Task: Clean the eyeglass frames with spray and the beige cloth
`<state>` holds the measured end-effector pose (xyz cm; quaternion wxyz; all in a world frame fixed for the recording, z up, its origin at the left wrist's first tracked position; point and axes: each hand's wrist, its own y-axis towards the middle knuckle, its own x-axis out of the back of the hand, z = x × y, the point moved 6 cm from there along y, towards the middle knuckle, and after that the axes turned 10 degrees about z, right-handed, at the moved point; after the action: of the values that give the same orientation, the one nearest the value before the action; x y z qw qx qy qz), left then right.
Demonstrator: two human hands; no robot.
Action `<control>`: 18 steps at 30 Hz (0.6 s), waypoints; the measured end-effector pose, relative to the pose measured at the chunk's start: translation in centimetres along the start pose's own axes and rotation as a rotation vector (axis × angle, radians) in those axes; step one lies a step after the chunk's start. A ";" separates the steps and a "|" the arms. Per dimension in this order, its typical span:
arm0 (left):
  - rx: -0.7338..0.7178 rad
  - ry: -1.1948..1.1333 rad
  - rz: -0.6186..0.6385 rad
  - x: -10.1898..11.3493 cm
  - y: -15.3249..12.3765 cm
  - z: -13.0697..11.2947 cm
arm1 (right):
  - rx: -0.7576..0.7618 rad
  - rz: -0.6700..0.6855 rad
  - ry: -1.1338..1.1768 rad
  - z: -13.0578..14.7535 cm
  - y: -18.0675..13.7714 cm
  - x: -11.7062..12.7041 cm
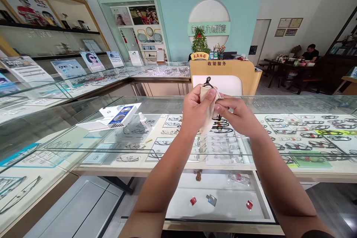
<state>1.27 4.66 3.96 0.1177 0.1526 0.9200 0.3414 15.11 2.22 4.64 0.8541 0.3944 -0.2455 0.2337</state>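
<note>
My left hand [195, 108] is closed around a beige cleaning cloth [208, 100] wrapped over a pair of dark-framed glasses [208, 81], whose top pokes out above the cloth. My right hand [234, 113] pinches the lower part of the glasses and the cloth's edge from the right. Both hands hover above the glass counter [111, 134], which holds rows of spectacle frames [301, 134] inside.
A white and blue box [118, 116] and a small spray bottle [143, 120] stand on the counter to the left. A cashier desk [223, 70] with a small tree lies ahead. A person sits at a dark table [290, 67] at the far right.
</note>
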 end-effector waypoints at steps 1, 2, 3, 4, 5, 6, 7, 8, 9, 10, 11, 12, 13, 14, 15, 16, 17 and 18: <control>-0.004 0.021 -0.022 0.0 -0.1 0.0 | -0.003 0.010 -0.003 0.1 0.1 -0.2; -0.011 0.039 -0.036 -0.1 -0.2 0.0 | -0.011 0.019 -0.010 0.1 0.1 -0.4; -0.021 0.054 -0.044 -0.1 -0.2 0.1 | -0.020 0.027 -0.018 0.1 0.2 -0.6; -0.031 0.065 -0.048 -0.2 -0.2 0.1 | -0.029 0.034 -0.023 0.1 0.2 -0.7; -0.038 0.073 -0.052 -0.2 -0.1 0.2 | -0.033 0.042 -0.021 0.1 0.2 -0.8; -0.040 0.077 -0.055 -0.1 -0.1 0.3 | -0.035 0.050 -0.012 0.0 0.2 -0.8; -0.037 0.077 -0.056 -0.1 0.0 0.5 | -0.040 0.055 0.001 0.0 0.1 -0.8; -0.026 0.074 -0.052 0.1 0.1 0.7 | -0.046 0.053 0.019 -0.1 0.1 -0.7; -0.010 0.066 -0.039 0.2 0.2 0.9 | -0.054 0.047 0.043 -0.3 0.0 -0.5; 0.011 0.055 -0.019 0.4 0.3 1.1 | -0.064 0.033 0.075 -0.5 -0.1 -0.2; 0.034 0.045 0.006 0.7 0.4 1.2 | -0.074 0.014 0.111 -0.7 -0.2 0.2; 0.056 0.041 0.032 1.0 0.6 1.3 | -0.086 -0.008 0.147 -1.0 -0.4 0.6; 0.078 0.043 0.061 1.4 0.7 1.4 | -0.096 -0.029 0.178 -1.2 -0.5 1.0; 0.094 0.049 0.087 1.8 0.8 1.4 | -0.106 -0.048 0.198 -1.4 -0.7 1.3; 0.107 0.058 0.110 2.1 0.9 1.3 | -0.115 -0.064 0.203 -1.5 -0.8 1.6; 0.120 0.067 0.129 2.5 0.9 1.2 | -0.124 -0.078 0.195 -1.7 -0.9 1.8; 0.133 0.076 0.145 2.7 1.0 1.1 | -0.134 -0.088 0.176 -1.7 -0.9 1.9; 0.144 0.082 0.155 2.9 1.0 0.9 | -0.142 -0.098 0.154 -1.8 -0.9 2.0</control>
<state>-0.93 6.99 3.59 0.0421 0.2174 0.9316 0.2884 17.59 3.47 4.31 0.9067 0.3253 -0.1754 0.2031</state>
